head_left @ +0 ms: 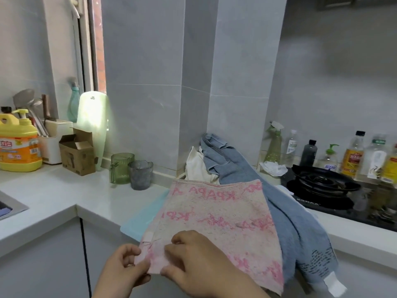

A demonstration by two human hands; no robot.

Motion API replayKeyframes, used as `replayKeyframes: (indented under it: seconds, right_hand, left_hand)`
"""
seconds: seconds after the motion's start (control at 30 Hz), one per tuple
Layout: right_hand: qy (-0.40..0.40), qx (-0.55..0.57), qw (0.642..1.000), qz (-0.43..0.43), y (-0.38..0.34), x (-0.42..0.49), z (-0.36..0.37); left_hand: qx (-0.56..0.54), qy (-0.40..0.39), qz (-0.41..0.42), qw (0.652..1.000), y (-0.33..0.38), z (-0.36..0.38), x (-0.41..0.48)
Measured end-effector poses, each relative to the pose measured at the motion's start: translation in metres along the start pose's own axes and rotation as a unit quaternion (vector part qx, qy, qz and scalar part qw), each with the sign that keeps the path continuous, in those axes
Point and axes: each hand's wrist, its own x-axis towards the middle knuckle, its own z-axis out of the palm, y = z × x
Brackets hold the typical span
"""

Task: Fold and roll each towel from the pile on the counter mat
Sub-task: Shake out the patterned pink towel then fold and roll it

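Two hands pinch the near corner of the pink towel (pixel 214 218) — left hand (pixel 124 269) at its edge, right hand (pixel 193 261) on top. It lies spread over the blue mat (pixel 141 216) on the worktop (pixel 64 190) — a blue towel (pixel 296 222) and a cream cloth (pixel 195 166) are heaped beside it.

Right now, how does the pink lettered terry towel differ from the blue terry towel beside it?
The pink lettered terry towel lies spread flat on the light blue mat; the blue terry towel lies bunched in folds. The left hand and right hand pinch the pink towel's near corner; none touches the blue towel. Both hang over the front edge of the counter.
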Motion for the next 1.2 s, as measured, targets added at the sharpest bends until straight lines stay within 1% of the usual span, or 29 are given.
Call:
replayKeyframes:
  seconds: [0.07,0.13,0.17,0.23,0.27,0.3,0.37,0.4,0.47,0.53,0.57,0.63,0.67,0.7,0.77,0.8,0.87,0.93,0.97,1.0,1.07,1.13,1.2]
  right_hand:
    - [0.062,0.065,0.995,0.047,0.013,-0.026,-0.012]
    - [0.124,0.083,0.981,0.121,0.036,-0.060,-0.021]
    - [0.168,0.069,0.969,0.170,0.050,-0.079,-0.022]
    - [0.258,0.043,0.925,0.276,0.074,-0.113,-0.024]
    - [0.265,0.044,0.902,0.338,0.079,-0.123,-0.026]
    - [0.232,0.057,0.888,0.392,0.081,-0.130,-0.029]
    - [0.144,0.128,0.872,0.450,0.083,-0.136,-0.036]
    - [0.124,0.182,0.858,0.464,0.085,-0.136,-0.038]
    - [0.107,0.285,0.823,0.479,0.086,-0.134,-0.037]
    - [0.109,0.334,0.798,0.490,0.087,-0.136,-0.028]
    - [0.118,0.343,0.792,0.491,0.088,-0.139,-0.025]
    - [0.136,0.359,0.793,0.473,0.084,-0.144,-0.025]
    - [0.142,0.386,0.787,0.460,0.082,-0.146,-0.029]
    - [0.153,0.425,0.771,0.450,0.081,-0.147,-0.033]
    - [0.176,0.478,0.745,0.431,0.083,-0.148,-0.042]
    - [0.186,0.487,0.742,0.421,0.086,-0.148,-0.046]
    - [0.214,0.515,0.729,0.398,0.093,-0.147,-0.052]
    - [0.233,0.588,0.678,0.376,0.095,-0.145,-0.060]
    - [0.233,0.615,0.658,0.366,0.095,-0.143,-0.064]
    - [0.231,0.627,0.655,0.352,0.095,-0.142,-0.068]
    - [0.227,0.588,0.704,0.328,0.097,-0.139,-0.071]
    - [0.240,0.516,0.754,0.327,0.095,-0.136,-0.076]
    - [0.254,0.445,0.793,0.329,0.094,-0.134,-0.082]
  left_hand:
    - [0.003,0.004,0.003,1.000,0.002,-0.001,0.001]
    - [-0.002,-0.001,0.003,1.000,0.004,-0.002,0.000]
    - [-0.007,-0.002,0.002,1.000,0.004,-0.002,0.000]
    - [-0.007,0.000,0.002,1.000,0.005,-0.003,-0.002]
    - [0.000,0.003,0.001,1.000,0.005,-0.002,-0.003]
    - [0.008,0.006,0.002,1.000,0.006,-0.001,-0.003]
    - [0.013,0.001,0.011,1.000,0.008,0.004,-0.005]
    - [0.013,-0.001,0.009,1.000,0.010,0.006,-0.006]
    - [0.017,-0.002,-0.004,1.000,0.016,0.009,-0.008]
    - [0.032,-0.018,-0.006,0.999,0.017,0.007,-0.010]
    - [0.041,-0.030,0.000,0.999,0.017,0.004,-0.010]
    - [0.053,-0.052,0.007,0.997,0.019,-0.001,-0.010]
    - [0.053,-0.064,0.007,0.997,0.020,-0.003,-0.010]
    - [0.050,-0.077,0.005,0.996,0.021,-0.006,-0.010]
    - [0.025,-0.114,-0.021,0.993,0.024,-0.010,-0.011]
    - [0.003,-0.124,-0.037,0.992,0.027,-0.011,-0.012]
    - [-0.042,-0.124,-0.054,0.990,0.033,-0.012,-0.008]
    - [-0.082,-0.117,-0.059,0.988,0.043,-0.009,-0.005]
    - [-0.103,-0.120,-0.059,0.986,0.046,-0.008,-0.004]
    - [-0.112,-0.127,-0.049,0.984,0.049,-0.007,-0.003]
    - [-0.083,-0.134,-0.007,0.987,0.052,-0.007,-0.001]
    - [-0.015,-0.115,0.053,0.992,0.055,-0.006,0.000]
    - [0.058,-0.090,0.108,0.988,0.059,-0.005,0.000]
